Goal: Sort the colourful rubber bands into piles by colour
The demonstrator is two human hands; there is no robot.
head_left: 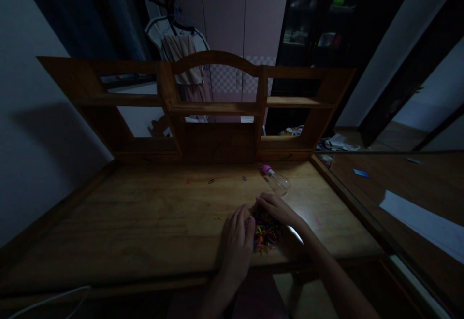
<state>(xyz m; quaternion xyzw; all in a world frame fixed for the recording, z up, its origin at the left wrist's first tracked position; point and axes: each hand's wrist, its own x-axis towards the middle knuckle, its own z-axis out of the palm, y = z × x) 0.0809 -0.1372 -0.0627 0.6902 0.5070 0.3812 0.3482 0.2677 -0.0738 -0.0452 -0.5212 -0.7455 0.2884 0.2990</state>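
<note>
A pile of small multicoloured bands [267, 237], perhaps hair ties, lies near the desk's front edge. My left hand [237, 237] rests along the pile's left side, its fingers stretched out and lying against it. From the far right, my right hand [276, 208] reaches over the pile's back edge, fingers extended and slightly bent. Neither hand visibly grips anything, though the fingertips partly hide the bands. Just beyond the right hand, a clear plastic bottle [279, 183] with a pink cap [267, 169] lies on its side.
Loose bits dot the wooden desk [137, 222]: a yellow one [218, 218], a dark loop [210, 181] and another small loop [244, 179]. A wooden shelf unit [215, 108] stands along the back. White paper [424, 220] lies on a surface at right; a white cable [54, 301] runs at lower left.
</note>
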